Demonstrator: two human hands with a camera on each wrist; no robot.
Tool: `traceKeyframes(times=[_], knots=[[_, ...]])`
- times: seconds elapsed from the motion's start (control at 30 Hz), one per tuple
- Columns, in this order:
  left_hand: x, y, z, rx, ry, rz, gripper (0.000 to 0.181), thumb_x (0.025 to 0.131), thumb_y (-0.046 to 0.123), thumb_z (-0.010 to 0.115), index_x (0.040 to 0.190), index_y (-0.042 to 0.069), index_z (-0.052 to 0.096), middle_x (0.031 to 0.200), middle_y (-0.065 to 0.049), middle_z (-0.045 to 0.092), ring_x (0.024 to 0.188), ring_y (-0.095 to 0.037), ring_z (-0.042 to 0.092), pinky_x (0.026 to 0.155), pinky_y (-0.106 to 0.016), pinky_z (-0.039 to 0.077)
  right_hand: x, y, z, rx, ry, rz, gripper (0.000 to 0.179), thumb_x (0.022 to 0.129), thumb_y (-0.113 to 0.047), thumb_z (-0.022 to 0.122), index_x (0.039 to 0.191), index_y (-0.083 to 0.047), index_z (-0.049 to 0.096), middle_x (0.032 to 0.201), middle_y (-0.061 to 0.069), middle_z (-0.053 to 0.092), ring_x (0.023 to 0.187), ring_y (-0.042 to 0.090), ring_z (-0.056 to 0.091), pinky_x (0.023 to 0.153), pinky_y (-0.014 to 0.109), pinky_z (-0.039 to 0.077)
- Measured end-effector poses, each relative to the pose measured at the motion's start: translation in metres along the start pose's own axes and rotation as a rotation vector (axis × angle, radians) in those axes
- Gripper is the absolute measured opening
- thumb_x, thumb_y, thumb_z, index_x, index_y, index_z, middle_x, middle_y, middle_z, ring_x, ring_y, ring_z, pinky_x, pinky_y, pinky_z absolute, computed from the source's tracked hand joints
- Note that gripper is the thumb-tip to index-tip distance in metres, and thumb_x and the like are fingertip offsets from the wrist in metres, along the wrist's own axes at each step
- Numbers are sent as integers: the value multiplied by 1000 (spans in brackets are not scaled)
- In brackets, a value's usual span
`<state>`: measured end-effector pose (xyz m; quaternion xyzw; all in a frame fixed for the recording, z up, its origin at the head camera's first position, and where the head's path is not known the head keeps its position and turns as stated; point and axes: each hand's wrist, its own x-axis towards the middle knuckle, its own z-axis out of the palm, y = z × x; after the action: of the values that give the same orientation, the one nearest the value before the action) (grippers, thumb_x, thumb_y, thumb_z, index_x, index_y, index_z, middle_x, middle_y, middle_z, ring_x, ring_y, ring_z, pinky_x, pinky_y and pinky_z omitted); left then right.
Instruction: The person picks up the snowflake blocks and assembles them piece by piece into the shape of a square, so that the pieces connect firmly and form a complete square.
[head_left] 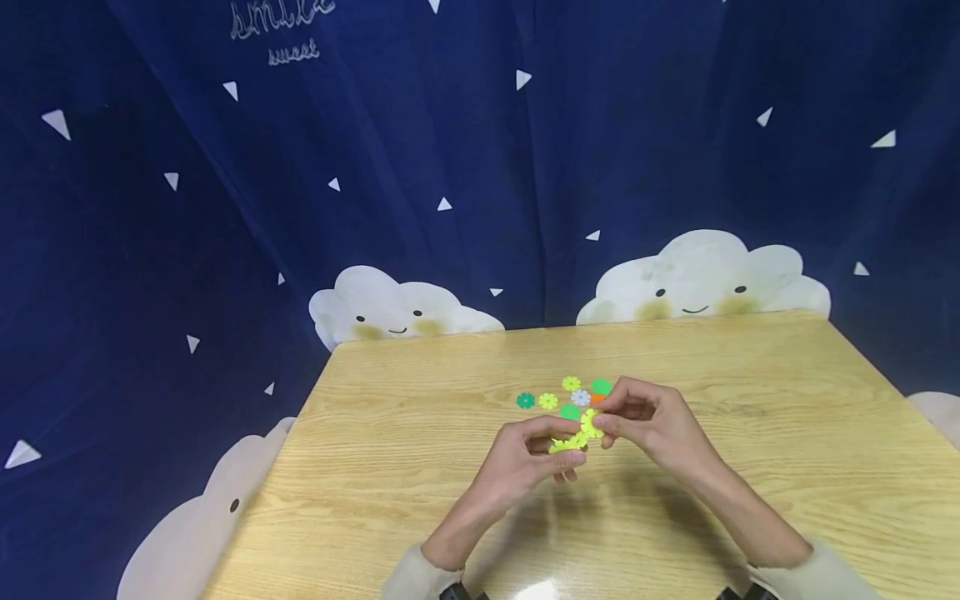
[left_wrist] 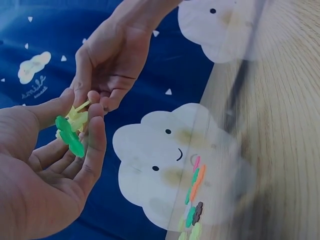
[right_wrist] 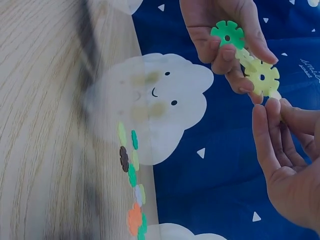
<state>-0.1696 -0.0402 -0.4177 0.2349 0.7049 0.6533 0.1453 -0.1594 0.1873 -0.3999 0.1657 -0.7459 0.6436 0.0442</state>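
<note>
Between my two hands is a joined cluster of notched snowflake discs, held up above the table. My left hand holds the cluster between thumb and fingers; it has a green disc at one end and yellow discs along it. From the other side, my right hand pinches a yellow disc at the cluster's right end. The fingertips of both hands almost meet there. In the left wrist view, the green disc stands nearly edge-on in front of the left fingers.
Loose discs lie in a group on the wooden table beyond my hands: a dark green disc, a yellow disc, a pale disc, an orange disc and others. A dark blue curtain with clouds hangs behind the table.
</note>
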Motion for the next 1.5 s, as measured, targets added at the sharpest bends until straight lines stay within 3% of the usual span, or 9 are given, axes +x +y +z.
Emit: traceKeyframes(times=[0.23, 0.47, 0.77, 0.97, 1.07, 1.2, 1.33, 1.5], knots=[[-1, 2, 1, -14, 32, 1, 27, 93, 10, 79, 119, 4, 75, 100, -10, 77, 74, -19, 75, 74, -36, 64, -1, -2, 7, -60, 39, -32, 9, 91, -6, 80, 93, -2, 73, 86, 9, 68, 66, 24, 72, 67, 32, 60], [-2, 5, 3, -58, 100, -6, 30, 89, 6, 81, 118, 2, 76, 103, -18, 78, 76, -18, 76, 79, -31, 64, -1, -4, 17, -69, 105, -51, 9, 89, 0, 80, 89, -7, 75, 85, 11, 72, 62, 22, 71, 67, 28, 60], [-2, 5, 2, -105, 128, 28, 31, 88, -1, 80, 118, -2, 74, 111, -17, 77, 80, -22, 78, 83, -36, 64, -1, -4, 29, -40, 183, -81, 12, 86, 9, 78, 87, -2, 73, 88, 6, 77, 60, 19, 70, 53, 22, 52], [-3, 7, 5, -103, 159, 15, 31, 90, -3, 76, 120, -3, 72, 111, -17, 76, 84, -33, 78, 92, -34, 61, -1, -3, 36, -28, 230, -103, 11, 84, 10, 79, 86, 1, 73, 87, 15, 77, 64, 13, 70, 52, 19, 50], [-3, 8, 5, -104, 157, 10, 30, 90, -3, 76, 120, -3, 71, 109, -18, 77, 86, -36, 78, 93, -34, 61, 0, -4, 35, -35, 226, -114, 10, 84, 9, 80, 87, 0, 74, 87, 16, 77, 64, 14, 70, 53, 19, 51], [-2, 9, 3, -68, 108, 5, 31, 92, 3, 77, 122, 1, 70, 106, -15, 76, 87, -29, 78, 87, -29, 62, 0, -4, 30, -34, 179, -105, 10, 87, 5, 79, 94, -1, 77, 89, 16, 76, 63, 18, 72, 59, 24, 58], [-2, 9, 1, 13, 46, 36, 40, 94, 12, 78, 132, 12, 65, 107, -9, 75, 87, -19, 78, 77, -22, 59, 0, -3, 23, -59, 139, -75, 11, 90, -4, 80, 101, -4, 79, 95, 12, 77, 66, 21, 73, 69, 30, 63], [-3, 10, 0, 109, 40, 81, 52, 94, 19, 78, 142, 24, 58, 109, -3, 73, 83, -14, 76, 72, -23, 60, 1, -6, 17, -76, 98, -62, 13, 93, -8, 78, 106, -7, 79, 99, 11, 76, 71, 22, 74, 74, 32, 64]])
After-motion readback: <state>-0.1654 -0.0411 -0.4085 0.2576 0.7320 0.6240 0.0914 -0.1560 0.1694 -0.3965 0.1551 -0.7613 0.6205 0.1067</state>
